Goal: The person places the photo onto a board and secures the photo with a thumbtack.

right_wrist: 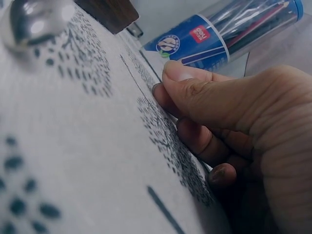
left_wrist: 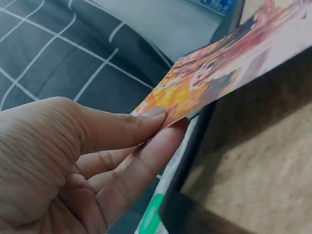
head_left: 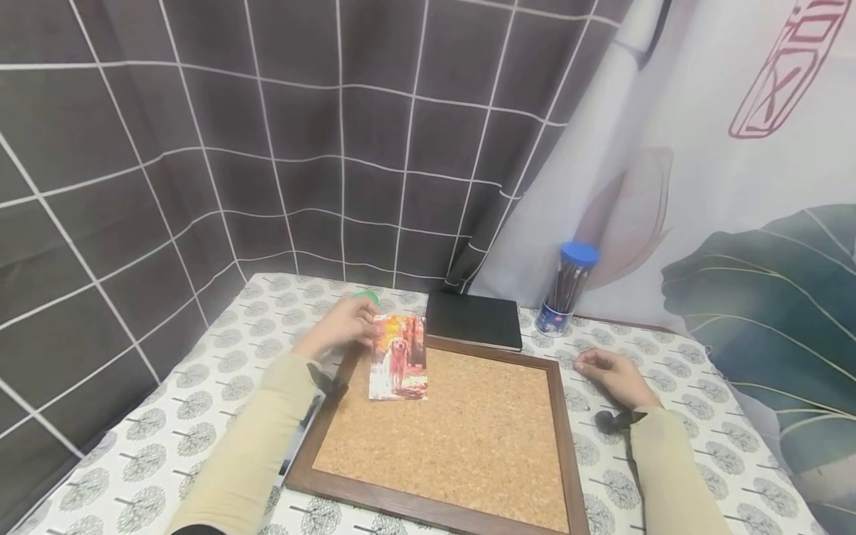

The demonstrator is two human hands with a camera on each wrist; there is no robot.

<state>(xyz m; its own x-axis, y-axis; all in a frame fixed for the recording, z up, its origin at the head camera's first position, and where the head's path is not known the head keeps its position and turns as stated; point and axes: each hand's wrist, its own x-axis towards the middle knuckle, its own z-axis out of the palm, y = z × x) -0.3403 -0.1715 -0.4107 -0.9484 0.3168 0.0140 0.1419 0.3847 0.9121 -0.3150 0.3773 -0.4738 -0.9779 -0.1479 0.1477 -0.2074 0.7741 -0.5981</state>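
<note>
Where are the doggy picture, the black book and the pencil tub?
doggy picture [head_left: 398, 357], head view, on the dog.
black book [head_left: 473, 319], head view, cover's middle.
pencil tub [head_left: 565, 291], head view, clear side.

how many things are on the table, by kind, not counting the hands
photo card: 1
cork board: 1
black notebook: 1
pencil tube with blue lid: 1
green item, mostly hidden behind the left hand: 1
round silver piece, seen from the right wrist: 1
Total: 6

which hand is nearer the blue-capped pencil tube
Right. The right hand rests on the tablecloth just in front of the pencil tube; the left hand pinches the dog photo across the corkboard.
</note>
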